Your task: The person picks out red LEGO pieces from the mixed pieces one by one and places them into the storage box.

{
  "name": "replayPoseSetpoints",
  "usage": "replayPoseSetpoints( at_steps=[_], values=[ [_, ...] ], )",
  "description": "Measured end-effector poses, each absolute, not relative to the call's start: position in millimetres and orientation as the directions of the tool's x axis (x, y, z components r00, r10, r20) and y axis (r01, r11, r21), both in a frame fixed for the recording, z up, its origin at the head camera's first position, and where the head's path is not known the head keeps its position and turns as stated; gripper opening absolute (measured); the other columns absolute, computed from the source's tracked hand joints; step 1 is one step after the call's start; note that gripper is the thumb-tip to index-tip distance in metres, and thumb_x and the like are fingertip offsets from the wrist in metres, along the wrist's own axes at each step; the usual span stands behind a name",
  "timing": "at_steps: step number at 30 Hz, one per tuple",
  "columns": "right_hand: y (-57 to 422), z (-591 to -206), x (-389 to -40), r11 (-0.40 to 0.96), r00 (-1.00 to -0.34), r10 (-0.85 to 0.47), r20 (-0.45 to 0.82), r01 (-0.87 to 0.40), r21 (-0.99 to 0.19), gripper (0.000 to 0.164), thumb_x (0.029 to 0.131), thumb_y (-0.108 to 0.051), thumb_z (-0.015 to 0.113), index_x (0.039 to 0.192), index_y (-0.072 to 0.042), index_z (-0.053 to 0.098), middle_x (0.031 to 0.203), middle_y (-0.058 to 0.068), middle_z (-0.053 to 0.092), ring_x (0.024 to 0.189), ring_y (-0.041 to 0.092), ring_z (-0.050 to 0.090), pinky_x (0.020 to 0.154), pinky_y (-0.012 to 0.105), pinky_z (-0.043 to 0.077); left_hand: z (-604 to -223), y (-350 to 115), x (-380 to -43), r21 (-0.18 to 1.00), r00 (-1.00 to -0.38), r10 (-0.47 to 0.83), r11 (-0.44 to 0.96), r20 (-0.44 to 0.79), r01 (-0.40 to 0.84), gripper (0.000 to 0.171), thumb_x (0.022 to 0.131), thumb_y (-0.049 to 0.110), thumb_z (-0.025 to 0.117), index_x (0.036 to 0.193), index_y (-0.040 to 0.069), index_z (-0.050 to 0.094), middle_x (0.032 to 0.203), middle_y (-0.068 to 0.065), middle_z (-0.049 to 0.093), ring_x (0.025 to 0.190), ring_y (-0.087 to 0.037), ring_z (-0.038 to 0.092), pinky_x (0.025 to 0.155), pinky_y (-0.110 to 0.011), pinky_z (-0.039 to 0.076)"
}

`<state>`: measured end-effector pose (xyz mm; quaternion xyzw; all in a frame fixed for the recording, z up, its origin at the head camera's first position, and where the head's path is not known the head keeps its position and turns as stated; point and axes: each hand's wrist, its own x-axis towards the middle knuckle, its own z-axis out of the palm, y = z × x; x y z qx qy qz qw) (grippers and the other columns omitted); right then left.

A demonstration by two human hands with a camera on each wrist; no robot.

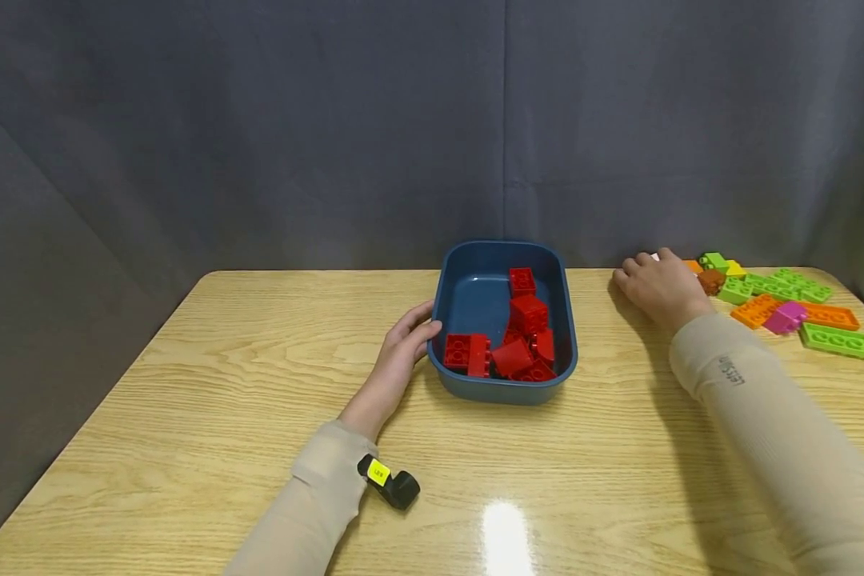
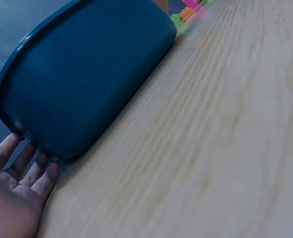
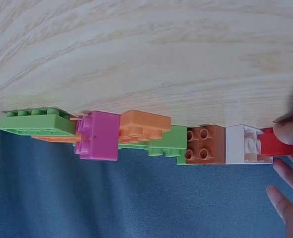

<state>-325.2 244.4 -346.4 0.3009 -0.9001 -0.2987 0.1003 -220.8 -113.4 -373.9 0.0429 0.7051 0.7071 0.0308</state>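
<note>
A blue plastic bin stands on the table with several red toy bricks inside. My left hand holds the bin's left side, the thumb at the rim and the fingers along the outer wall. In the left wrist view, the fingertips touch the bin low on its wall. My right hand reaches to the back right of the table. Its thumb and fingers pinch a red brick, seen in the right wrist view right beside a white brick.
Loose bricks lie at the right: a brown one, a magenta one, an orange plate, a green plate and several more. A grey curtain hangs behind the table's back edge.
</note>
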Motion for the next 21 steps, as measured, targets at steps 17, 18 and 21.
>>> replayPoseSetpoints(
  at_steps=[17, 18, 21],
  values=[
    [240.1, -340.1, -323.3, 0.712, -0.812, -0.573, 0.107, -0.43, 0.555, 0.009, 0.078, -0.002, 0.065, 0.087, 0.0, 0.065, 0.079, 0.014, 0.059, 0.075, 0.029, 0.054, 0.065, 0.041, 0.046, -373.0, -113.3, -220.6, 1.0, -0.994, 0.107, -0.022, 0.003, 0.001, 0.047, 0.093, 0.027, 0.051, 0.138, 0.014, 0.044, 0.147, -0.007, 0.042, 0.124, -0.025, 0.048, 0.113, -0.046, 0.035],
    [241.2, -339.8, -322.6, 0.721, -0.814, -0.569, 0.117, -0.426, 0.547, 0.009, 0.078, -0.002, 0.065, 0.086, 0.001, 0.065, 0.079, 0.014, 0.06, 0.075, 0.03, 0.054, 0.064, 0.041, 0.046, -373.3, -113.3, -220.6, 1.0, -0.994, 0.11, -0.024, 0.004, 0.002, 0.047, 0.093, 0.027, 0.051, 0.138, 0.014, 0.044, 0.147, -0.008, 0.042, 0.124, -0.025, 0.048, 0.113, -0.046, 0.035],
    [244.2, -340.0, -322.1, 0.733, -0.808, -0.573, 0.135, -0.432, 0.525, 0.01, 0.079, -0.003, 0.064, 0.087, 0.003, 0.063, 0.079, 0.016, 0.063, 0.074, 0.031, 0.055, 0.065, 0.042, 0.048, -374.0, -113.3, -220.8, 1.0, -0.994, 0.112, -0.024, 0.008, 0.005, 0.048, 0.093, 0.027, 0.05, 0.138, 0.014, 0.044, 0.148, -0.008, 0.042, 0.125, -0.025, 0.048, 0.113, -0.047, 0.034]
  ],
)
